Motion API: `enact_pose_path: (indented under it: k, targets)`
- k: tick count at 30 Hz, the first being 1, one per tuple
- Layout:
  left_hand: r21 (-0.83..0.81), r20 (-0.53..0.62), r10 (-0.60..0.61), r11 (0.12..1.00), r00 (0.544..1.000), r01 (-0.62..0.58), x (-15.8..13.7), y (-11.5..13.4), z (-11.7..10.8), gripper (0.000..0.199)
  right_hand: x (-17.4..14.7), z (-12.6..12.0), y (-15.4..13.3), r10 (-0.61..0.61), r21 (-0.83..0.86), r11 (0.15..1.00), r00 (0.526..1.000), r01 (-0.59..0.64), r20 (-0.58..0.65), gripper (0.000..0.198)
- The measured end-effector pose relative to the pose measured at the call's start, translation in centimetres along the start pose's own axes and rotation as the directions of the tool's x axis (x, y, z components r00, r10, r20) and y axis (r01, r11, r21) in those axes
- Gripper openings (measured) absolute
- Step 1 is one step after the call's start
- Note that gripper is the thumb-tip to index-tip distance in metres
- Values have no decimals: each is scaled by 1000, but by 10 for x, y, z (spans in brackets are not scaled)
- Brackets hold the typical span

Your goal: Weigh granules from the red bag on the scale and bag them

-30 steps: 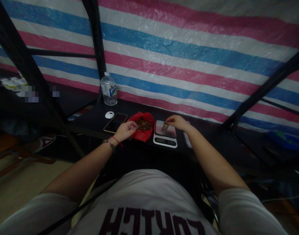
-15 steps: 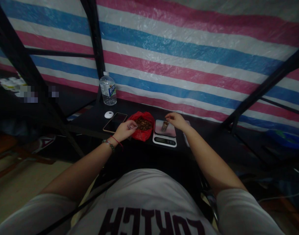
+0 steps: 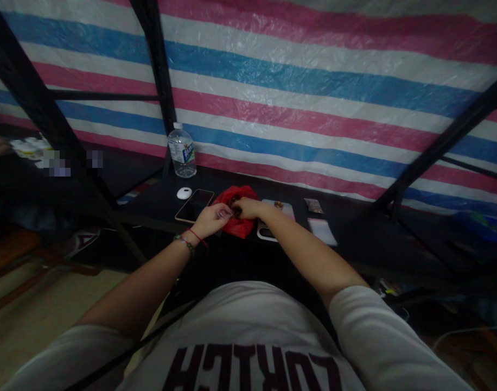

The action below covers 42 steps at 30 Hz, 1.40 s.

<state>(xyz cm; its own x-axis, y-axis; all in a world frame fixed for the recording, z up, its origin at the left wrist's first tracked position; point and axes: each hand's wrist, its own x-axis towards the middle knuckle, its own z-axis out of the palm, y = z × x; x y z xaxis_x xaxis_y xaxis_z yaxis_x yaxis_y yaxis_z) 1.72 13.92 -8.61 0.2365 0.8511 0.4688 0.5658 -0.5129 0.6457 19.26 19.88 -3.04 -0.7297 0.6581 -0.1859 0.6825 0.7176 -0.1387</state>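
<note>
Fingers (image 3: 237, 208) inside red bag (image 3: 241, 225)

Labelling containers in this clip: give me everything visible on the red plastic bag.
The crinkled red plastic bag lies open on the black tabletop, between the dark smartphone and the white digital kitchen scale. Its thin film is bunched into a loose rim around small dark brown pieces, too blurred to identify. The right hand reaches into its mouth; the left hand rests at its left edge, holding something small and clear.

L hand (image 3: 210, 217) & R hand (image 3: 246, 208) touching, fingers curled.
</note>
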Motion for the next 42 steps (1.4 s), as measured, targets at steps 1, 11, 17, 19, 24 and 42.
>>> enact_pose_path:
  k: [1,11,17,19,24,42]
  targets:
    - [-2,2,3,1000,1000,-3,0,0,0,18,2,0,-1,7,-29,1000,1000,-7,4,31]
    - [5,-27,-8,1000,1000,8,2,-1,0,16,-7,-20,1,26,38,999,994,-22,-110,25]
    - [5,-35,-17,1000,999,17,2,1,-1,18,-10,-25,5,-13,88,996,977,33,-214,27]
    - [-4,-29,-20,1000,999,20,1,3,-2,18,-11,-24,5,3,94,995,980,16,-198,27]
    - [-2,-30,-29,1000,999,29,1,7,-4,18,-13,-22,6,-1,83,996,979,19,-203,22]
    - [-16,-52,-40,999,998,39,1,4,-4,18,-102,-36,102,312,335,923,875,-187,-371,17]
